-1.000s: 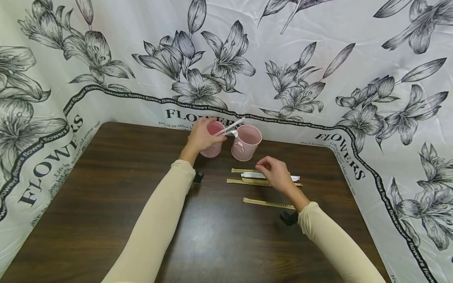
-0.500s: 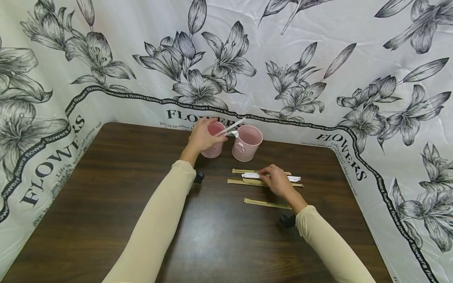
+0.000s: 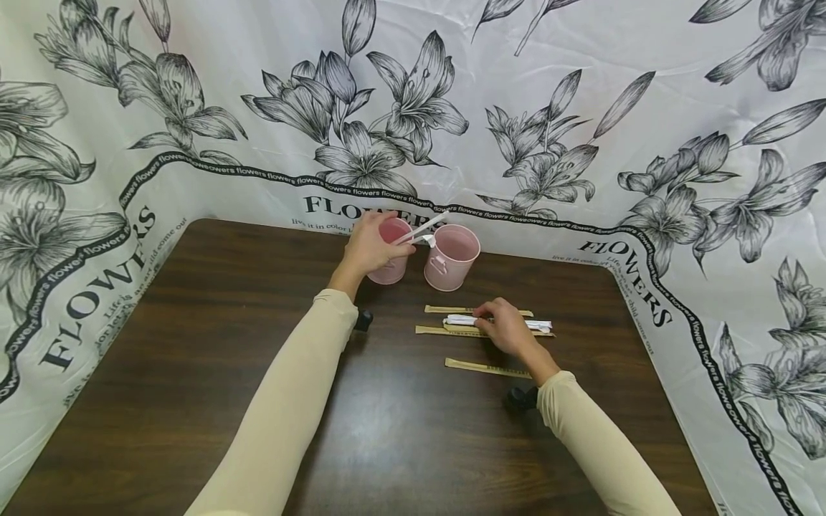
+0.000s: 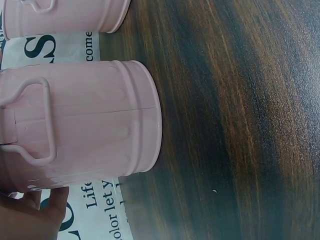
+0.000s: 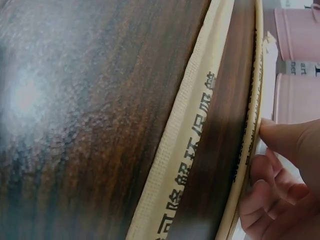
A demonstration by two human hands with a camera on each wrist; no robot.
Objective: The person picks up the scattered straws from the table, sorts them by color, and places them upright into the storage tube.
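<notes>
My left hand (image 3: pixel 369 247) grips the rim of the left pink bucket (image 3: pixel 387 272), its thumb beside white straws (image 3: pixel 426 226) that slant out to the right. In the left wrist view, fingers press the side of this bucket (image 4: pixel 100 125) near its handle. With thumb and fingers, my right hand (image 3: pixel 510 330) pinches a white paper-wrapped straw packet (image 3: pixel 459 319) around its middle. Brown paper-wrapped straws lie close on both sides of it, one behind (image 3: pixel 442 309) and others in front (image 3: pixel 429 330). The right wrist view shows the thumb on the white wrapper (image 5: pixel 269 95).
A second pink bucket (image 3: pixel 452 265) stands just right of the first. Nearer me, another brown-wrapped straw (image 3: pixel 480 368) lies apart, printed with dark characters. The dark wooden table (image 3: pixel 258 344) meets a white floral cloth (image 3: pixel 548 143) at the back and sides.
My right hand has come down from just above the white wrapped straws and taken hold of them. My left hand stays at the bucket rim.
</notes>
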